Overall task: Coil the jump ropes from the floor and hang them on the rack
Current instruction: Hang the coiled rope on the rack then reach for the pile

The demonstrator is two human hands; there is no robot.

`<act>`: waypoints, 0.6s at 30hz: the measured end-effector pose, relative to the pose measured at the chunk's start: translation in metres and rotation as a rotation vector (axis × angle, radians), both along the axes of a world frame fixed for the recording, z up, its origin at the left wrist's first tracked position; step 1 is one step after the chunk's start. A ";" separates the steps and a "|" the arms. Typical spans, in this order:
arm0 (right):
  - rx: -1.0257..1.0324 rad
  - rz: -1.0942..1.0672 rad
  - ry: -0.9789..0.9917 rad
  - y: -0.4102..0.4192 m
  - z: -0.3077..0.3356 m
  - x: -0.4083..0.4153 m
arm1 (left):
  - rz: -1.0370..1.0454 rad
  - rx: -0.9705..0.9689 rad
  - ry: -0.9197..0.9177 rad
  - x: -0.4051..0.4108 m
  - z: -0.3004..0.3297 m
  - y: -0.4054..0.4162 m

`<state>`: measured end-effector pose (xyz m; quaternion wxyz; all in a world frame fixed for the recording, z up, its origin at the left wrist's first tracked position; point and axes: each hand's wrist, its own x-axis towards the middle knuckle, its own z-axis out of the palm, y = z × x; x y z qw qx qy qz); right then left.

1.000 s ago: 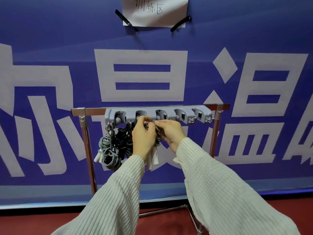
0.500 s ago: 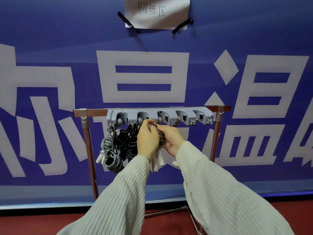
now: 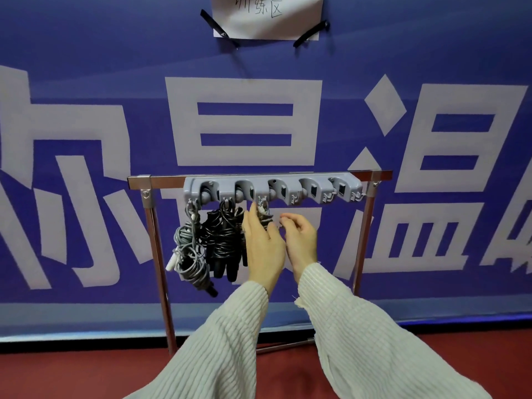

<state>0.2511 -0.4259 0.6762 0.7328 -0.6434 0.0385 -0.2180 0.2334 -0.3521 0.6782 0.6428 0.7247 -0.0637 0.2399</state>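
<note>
Both hands hover below the grey plastic hook rack (image 3: 273, 190). The left hand (image 3: 263, 243) has straight fingers against a hanging coiled grey rope (image 3: 263, 216). The right hand (image 3: 300, 240) is loosely curled, its grip empty.

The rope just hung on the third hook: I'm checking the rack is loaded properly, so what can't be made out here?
Head view only:
- Third rope: mostly hidden behind the left hand; its coil and seating on the hook can't be confirmed.
- Right hand: fingers curled, contents too small to tell.
- Paper sign: top cut off by the frame edge.
- Rack feet: hidden by sleeves.
</note>
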 end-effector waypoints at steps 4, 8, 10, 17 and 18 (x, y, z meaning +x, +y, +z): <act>-0.078 -0.014 0.013 -0.002 -0.006 -0.014 | 0.093 -0.056 -0.020 -0.023 -0.007 0.000; -0.140 -0.006 0.032 -0.003 -0.009 -0.030 | 0.122 -0.096 -0.037 -0.041 -0.009 0.012; -0.146 0.011 0.045 -0.001 -0.009 -0.038 | 0.126 -0.089 -0.010 -0.048 -0.009 0.020; -0.144 0.149 0.044 0.032 -0.003 -0.071 | 0.054 -0.100 0.092 -0.062 -0.011 0.055; -0.167 0.163 0.038 0.038 -0.002 -0.077 | 0.053 -0.096 0.091 -0.068 -0.010 0.062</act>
